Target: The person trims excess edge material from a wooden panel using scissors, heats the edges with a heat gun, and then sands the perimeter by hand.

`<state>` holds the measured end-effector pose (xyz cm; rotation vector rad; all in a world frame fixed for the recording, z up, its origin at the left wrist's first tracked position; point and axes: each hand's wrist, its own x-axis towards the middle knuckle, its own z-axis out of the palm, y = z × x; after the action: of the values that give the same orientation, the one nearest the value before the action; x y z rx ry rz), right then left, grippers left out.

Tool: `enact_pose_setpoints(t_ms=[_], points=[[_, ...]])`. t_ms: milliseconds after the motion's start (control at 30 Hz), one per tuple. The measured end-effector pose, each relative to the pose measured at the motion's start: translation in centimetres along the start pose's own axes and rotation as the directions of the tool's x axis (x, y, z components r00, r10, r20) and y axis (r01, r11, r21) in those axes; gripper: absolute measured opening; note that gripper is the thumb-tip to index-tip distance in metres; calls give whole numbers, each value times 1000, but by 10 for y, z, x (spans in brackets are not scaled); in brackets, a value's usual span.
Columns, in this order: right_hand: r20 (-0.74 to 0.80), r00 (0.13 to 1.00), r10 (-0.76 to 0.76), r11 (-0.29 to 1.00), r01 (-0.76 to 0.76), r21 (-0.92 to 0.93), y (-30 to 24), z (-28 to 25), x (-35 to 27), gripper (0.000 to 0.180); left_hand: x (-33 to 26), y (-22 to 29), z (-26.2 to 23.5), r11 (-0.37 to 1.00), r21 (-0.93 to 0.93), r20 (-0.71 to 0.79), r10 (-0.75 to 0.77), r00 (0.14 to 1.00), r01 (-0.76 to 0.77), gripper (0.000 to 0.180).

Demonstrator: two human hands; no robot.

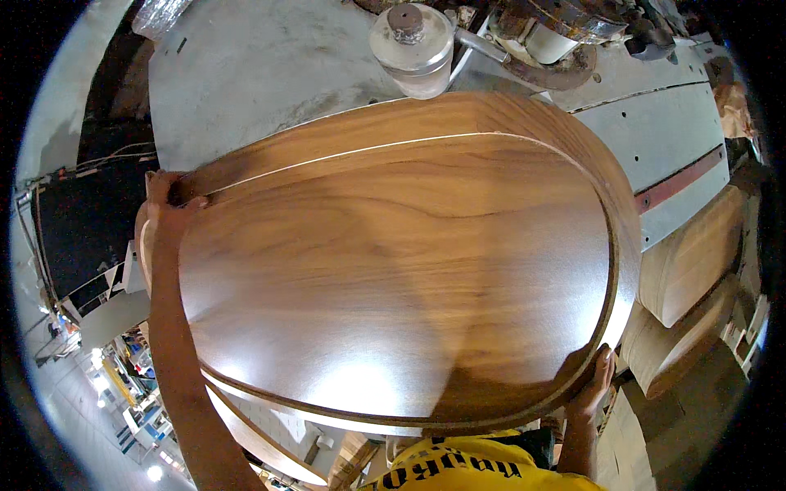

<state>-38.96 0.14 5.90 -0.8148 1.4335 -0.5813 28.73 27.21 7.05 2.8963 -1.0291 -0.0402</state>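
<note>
As left hand and right hand grasp a wood-grain panel, grey table beyond, pale workshop floor lower left

Yellow shirt, black lettering, bare forearms, bare left hand, bare right hand

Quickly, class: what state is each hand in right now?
Left hand: closed on the far-left edge of the wooden panel.
Right hand: against its near-right edge; whether closed cannot be told.
</note>
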Motion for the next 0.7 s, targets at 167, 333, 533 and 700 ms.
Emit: enact_pose_setpoints(t_ms=[167,333,533,700], points=[[37,999,22,1000,-22,2,15,-9,11,35,-29,-92,-5,999,-43,-62,-28,998,26,61],[23,999,-49,999,49,-14,13,13,8,34,-37,-124,-4,985,-110,79,-129,989,137,59],[210,977,-25,1000,24,9,3,24,4,34,-59,-213,10,974,-111,24,-198,980,200,60],[178,984,-1,1000,0,2,19,11,9,31,-78,-280,22,934,-234,155,-237,959,269,62]])
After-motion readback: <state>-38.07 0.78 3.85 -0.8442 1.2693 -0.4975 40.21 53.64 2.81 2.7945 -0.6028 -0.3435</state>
